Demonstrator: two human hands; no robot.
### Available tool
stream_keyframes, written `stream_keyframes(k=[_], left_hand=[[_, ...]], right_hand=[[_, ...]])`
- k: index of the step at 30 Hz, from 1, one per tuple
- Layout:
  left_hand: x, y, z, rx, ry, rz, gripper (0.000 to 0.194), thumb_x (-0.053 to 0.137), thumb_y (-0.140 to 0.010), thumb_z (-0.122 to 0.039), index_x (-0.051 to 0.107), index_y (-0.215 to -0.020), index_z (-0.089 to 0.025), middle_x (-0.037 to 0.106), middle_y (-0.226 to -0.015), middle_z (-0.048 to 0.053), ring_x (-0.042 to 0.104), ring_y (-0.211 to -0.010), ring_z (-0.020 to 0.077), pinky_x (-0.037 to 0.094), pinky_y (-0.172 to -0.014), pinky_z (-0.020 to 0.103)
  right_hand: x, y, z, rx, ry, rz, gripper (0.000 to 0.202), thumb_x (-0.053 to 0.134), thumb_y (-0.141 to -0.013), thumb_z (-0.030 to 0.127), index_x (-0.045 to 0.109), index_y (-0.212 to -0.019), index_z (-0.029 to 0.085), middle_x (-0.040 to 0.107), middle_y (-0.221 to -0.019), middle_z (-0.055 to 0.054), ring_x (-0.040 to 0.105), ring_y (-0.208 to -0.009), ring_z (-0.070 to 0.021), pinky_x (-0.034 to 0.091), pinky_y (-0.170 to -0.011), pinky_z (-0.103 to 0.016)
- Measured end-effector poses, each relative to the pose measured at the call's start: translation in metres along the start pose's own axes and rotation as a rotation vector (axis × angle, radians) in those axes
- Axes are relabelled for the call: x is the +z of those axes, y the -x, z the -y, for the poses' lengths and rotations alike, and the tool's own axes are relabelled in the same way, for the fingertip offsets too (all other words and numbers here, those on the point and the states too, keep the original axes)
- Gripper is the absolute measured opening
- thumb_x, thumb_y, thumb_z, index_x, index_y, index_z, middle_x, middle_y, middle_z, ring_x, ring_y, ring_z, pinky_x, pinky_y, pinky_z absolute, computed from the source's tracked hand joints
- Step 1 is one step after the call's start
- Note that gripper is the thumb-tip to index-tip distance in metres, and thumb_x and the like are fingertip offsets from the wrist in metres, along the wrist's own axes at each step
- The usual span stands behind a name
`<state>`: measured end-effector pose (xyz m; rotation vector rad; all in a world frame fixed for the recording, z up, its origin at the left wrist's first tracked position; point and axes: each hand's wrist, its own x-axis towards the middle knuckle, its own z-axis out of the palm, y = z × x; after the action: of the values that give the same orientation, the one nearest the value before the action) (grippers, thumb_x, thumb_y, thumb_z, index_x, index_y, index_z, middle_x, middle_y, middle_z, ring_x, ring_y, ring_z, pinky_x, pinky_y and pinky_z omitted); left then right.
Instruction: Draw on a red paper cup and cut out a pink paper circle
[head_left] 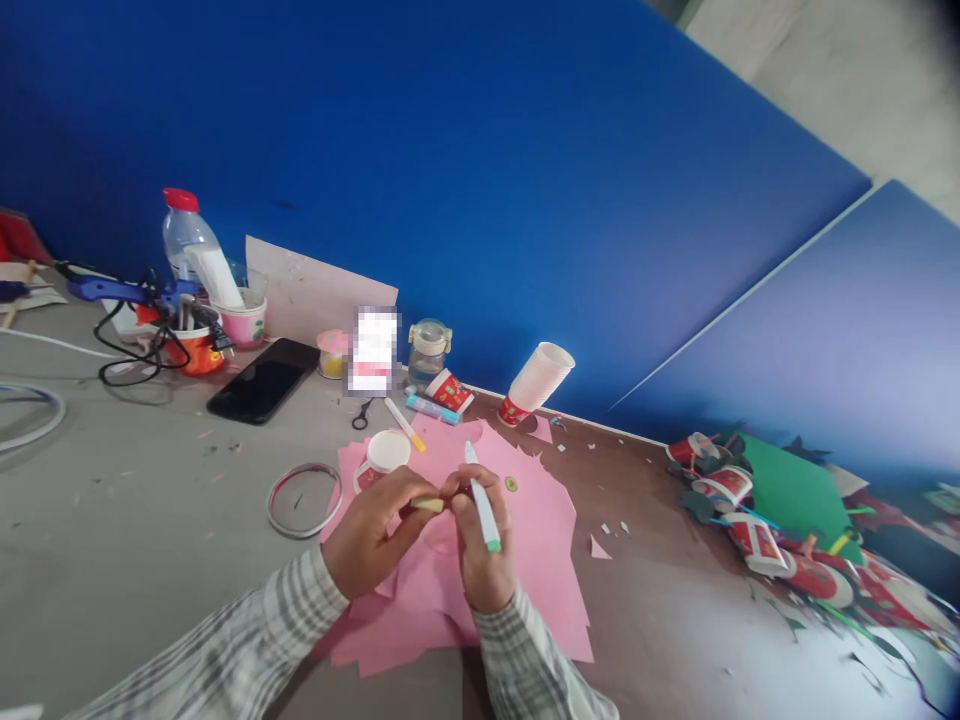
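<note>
My left hand [367, 530] pinches a small pale yellow piece [427, 506], perhaps paper, between thumb and forefinger. A white marker [484, 510] with a green end slants through the fingers of my right hand [484, 550]. The fingertips of both hands meet, or nearly so, by the yellow piece; what lies right between them is hidden. Pink paper sheets [540, 570] with jagged edges spread beneath both hands. Just beyond my left hand is a red and white paper cup [388, 452]. To the right of my right hand, a small green round piece [511, 484] rests on the pink paper.
A tape ring [304, 500], black phone [264, 380] and scissors [364, 414] lie left. Behind are a white marker with a yellow end [405, 425], a glass jar [429, 350] and stacked cups [536, 383]. Decorated cups [754, 543] crowd the right, before a blue partition [450, 180].
</note>
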<state>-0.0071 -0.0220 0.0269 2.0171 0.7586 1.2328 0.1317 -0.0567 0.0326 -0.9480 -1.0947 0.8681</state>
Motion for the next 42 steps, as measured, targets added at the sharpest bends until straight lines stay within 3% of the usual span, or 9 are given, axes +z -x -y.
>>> stream_keyframes(k=[5, 10, 15, 20, 25, 30, 35, 38, 42], left_hand=[[0.0, -0.002, 0.001, -0.227, 0.203, -0.095, 0.017, 0.049, -0.076, -0.034, 0.061, -0.081, -0.023, 0.056, -0.054, -0.004, 0.051, -0.045, 0.0114, 0.043, -0.046, 0.024], [-0.002, -0.004, 0.006, -0.381, 0.53, -0.195, 0.028, 0.056, -0.069, -0.043, 0.062, -0.081, -0.019, 0.051, -0.049, -0.005, 0.046, -0.039, 0.01, 0.038, -0.038, 0.024], [-0.004, -0.001, 0.013, -0.461, 0.717, -0.104, 0.034, 0.06, -0.067, -0.042, 0.063, -0.092, -0.019, 0.048, -0.047, -0.006, 0.043, -0.041, 0.0095, 0.032, -0.037, 0.023], [0.0, 0.002, 0.012, -0.467, 0.874, 0.062, 0.026, 0.064, -0.065, -0.037, 0.067, -0.084, -0.019, 0.056, -0.066, 0.001, 0.047, -0.048, 0.0104, 0.036, -0.041, 0.025], [0.007, 0.0, 0.004, -0.461, 0.954, 0.108, 0.021, 0.06, -0.07, -0.038, 0.064, -0.081, -0.02, 0.058, -0.071, 0.002, 0.05, -0.054, 0.0118, 0.041, -0.045, 0.026], [0.013, 0.002, -0.002, -0.416, 0.857, 0.147, 0.032, 0.061, -0.07, -0.037, 0.058, -0.099, -0.022, 0.054, -0.062, -0.002, 0.051, -0.053, 0.0128, 0.045, -0.044, 0.026], [0.014, 0.005, -0.008, -0.436, 0.896, 0.168, 0.035, 0.057, -0.072, -0.04, 0.053, -0.103, -0.024, 0.062, -0.072, 0.005, 0.058, -0.062, 0.0199, 0.048, -0.043, 0.031], [0.01, 0.003, -0.012, -0.485, 1.005, 0.114, 0.029, 0.053, -0.074, -0.044, 0.055, -0.094, -0.023, 0.063, -0.068, 0.005, 0.058, -0.06, 0.0212, 0.046, -0.043, 0.032], [0.001, -0.002, -0.014, -0.468, 1.045, -0.109, 0.028, 0.054, -0.072, -0.046, 0.059, -0.074, -0.019, 0.061, -0.068, 0.005, 0.054, -0.057, 0.0171, 0.044, -0.05, 0.031]], right_hand=[[-0.012, -0.01, 0.005, 0.026, -0.249, -0.059, 0.022, 0.053, -0.077, 0.037, 0.061, -0.091, 0.022, 0.06, -0.057, 0.002, 0.051, -0.041, -0.0131, 0.041, -0.041, -0.025], [-0.015, -0.005, 0.008, 0.051, -0.299, -0.195, 0.033, 0.056, -0.072, 0.047, 0.069, -0.067, 0.017, 0.051, -0.04, 0.003, 0.046, -0.039, -0.0121, 0.038, -0.041, -0.023], [-0.012, -0.003, 0.008, 0.063, -0.317, -0.162, 0.03, 0.06, -0.07, 0.046, 0.069, -0.067, 0.018, 0.054, -0.04, 0.002, 0.046, -0.038, -0.0124, 0.035, -0.037, -0.021], [-0.008, -0.004, 0.012, 0.063, -0.439, -0.135, 0.025, 0.06, -0.071, 0.044, 0.068, -0.082, 0.024, 0.062, -0.053, 0.001, 0.051, -0.041, -0.0139, 0.042, -0.041, -0.025], [0.0, 0.001, 0.017, 0.126, -0.529, 0.01, 0.025, 0.059, -0.071, 0.044, 0.064, -0.091, 0.029, 0.066, -0.066, -0.001, 0.059, -0.05, -0.0175, 0.049, -0.05, -0.032], [0.003, 0.001, 0.019, 0.092, -0.512, -0.001, 0.023, 0.059, -0.071, 0.044, 0.065, -0.088, 0.029, 0.067, -0.07, -0.001, 0.062, -0.058, -0.0205, 0.053, -0.057, -0.038], [-0.001, 0.0, 0.023, 0.062, -0.466, 0.003, 0.022, 0.054, -0.074, 0.044, 0.064, -0.087, 0.03, 0.067, -0.068, -0.002, 0.062, -0.053, -0.0209, 0.051, -0.048, -0.035], [-0.002, 0.004, 0.026, 0.015, -0.411, 0.005, 0.031, 0.045, -0.076, 0.05, 0.066, -0.086, 0.029, 0.066, -0.066, -0.003, 0.061, -0.051, -0.022, 0.052, -0.052, -0.041], [0.001, 0.013, 0.025, -0.121, -0.279, -0.007, 0.038, 0.038, -0.079, 0.052, 0.069, -0.086, 0.03, 0.063, -0.061, -0.002, 0.06, -0.054, -0.0244, 0.048, -0.066, -0.05]])
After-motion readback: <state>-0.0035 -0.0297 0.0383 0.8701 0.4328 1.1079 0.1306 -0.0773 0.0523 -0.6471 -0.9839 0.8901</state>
